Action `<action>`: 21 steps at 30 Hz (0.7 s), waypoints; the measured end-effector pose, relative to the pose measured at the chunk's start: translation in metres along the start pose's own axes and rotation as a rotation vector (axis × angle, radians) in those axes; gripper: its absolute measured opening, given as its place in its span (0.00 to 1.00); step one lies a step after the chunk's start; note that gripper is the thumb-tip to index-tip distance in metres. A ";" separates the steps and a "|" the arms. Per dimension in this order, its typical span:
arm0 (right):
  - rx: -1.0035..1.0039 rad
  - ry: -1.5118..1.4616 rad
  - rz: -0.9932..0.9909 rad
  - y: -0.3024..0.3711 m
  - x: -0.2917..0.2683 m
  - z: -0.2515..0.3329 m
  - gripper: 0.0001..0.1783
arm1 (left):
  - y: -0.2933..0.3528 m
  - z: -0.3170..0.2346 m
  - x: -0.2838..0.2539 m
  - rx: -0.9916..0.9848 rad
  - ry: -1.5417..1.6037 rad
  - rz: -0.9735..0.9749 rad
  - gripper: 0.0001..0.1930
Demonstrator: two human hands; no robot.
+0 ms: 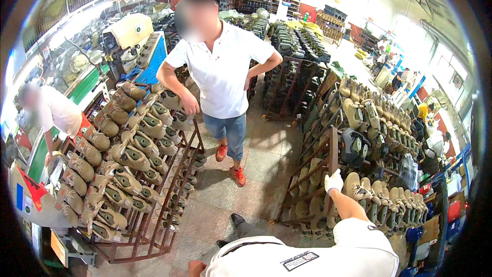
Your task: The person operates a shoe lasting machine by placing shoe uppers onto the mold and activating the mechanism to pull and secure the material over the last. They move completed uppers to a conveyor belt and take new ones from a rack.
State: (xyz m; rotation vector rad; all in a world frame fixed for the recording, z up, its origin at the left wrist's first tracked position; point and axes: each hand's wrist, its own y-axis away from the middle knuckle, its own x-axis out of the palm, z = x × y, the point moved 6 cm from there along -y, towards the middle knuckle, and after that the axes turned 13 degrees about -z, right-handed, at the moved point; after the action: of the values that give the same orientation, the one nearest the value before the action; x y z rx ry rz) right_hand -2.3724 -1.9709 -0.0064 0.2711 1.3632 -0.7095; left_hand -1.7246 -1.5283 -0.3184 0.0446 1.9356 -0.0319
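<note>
My right hand [333, 181], in a white glove, is closed round the upright post [334, 154] of a brown metal shoe rack at the right. Pairs of tan lace-up shoes [359, 187] stand on this rack close to the glove. A dark grey rounded item [353, 146] sits among the shoes a little farther back. At the lower edge, a small part of my left hand [196, 267] shows beside my white shirt; its fingers are mostly out of the picture, and I cannot tell whether it holds anything.
A person in a white polo shirt [220, 72] stands ahead, one hand near a left-hand rack [154, 249] full of tan shoes. Another person [59, 113] leans over a green conveyor [84, 90] at far left. More shoe racks [292, 87] stand behind the tiled aisle [215, 184].
</note>
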 end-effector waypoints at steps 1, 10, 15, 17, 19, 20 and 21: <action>0.000 0.003 0.014 0.000 0.001 0.004 0.42 | 0.000 -0.003 0.002 -0.009 -0.056 0.076 0.07; -0.054 -0.053 -0.013 -0.001 -0.005 0.029 0.34 | -0.038 -0.012 0.008 0.135 0.134 0.045 0.09; -0.106 -0.167 -0.079 0.012 -0.007 -0.004 0.24 | -0.020 0.011 0.004 -0.473 0.457 0.201 0.09; 0.068 0.074 0.013 -0.005 0.021 -0.025 0.39 | -0.026 0.027 0.016 -0.725 0.254 0.362 0.09; 0.014 0.176 -0.004 -0.011 0.034 -0.031 0.43 | -0.011 0.008 0.017 -0.718 0.517 0.317 0.09; 0.008 0.215 -0.028 -0.021 0.042 -0.041 0.45 | -0.010 0.005 0.008 -0.928 0.788 0.193 0.09; 0.018 0.222 -0.003 -0.023 0.051 -0.046 0.45 | -0.006 0.004 0.001 -1.136 1.048 0.051 0.09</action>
State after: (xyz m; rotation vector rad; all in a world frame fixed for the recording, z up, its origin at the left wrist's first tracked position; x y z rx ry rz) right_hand -2.4208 -1.9784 -0.0596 0.3705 1.5683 -0.7096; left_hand -1.7209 -1.5340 -0.3205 -0.7778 2.6712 1.3443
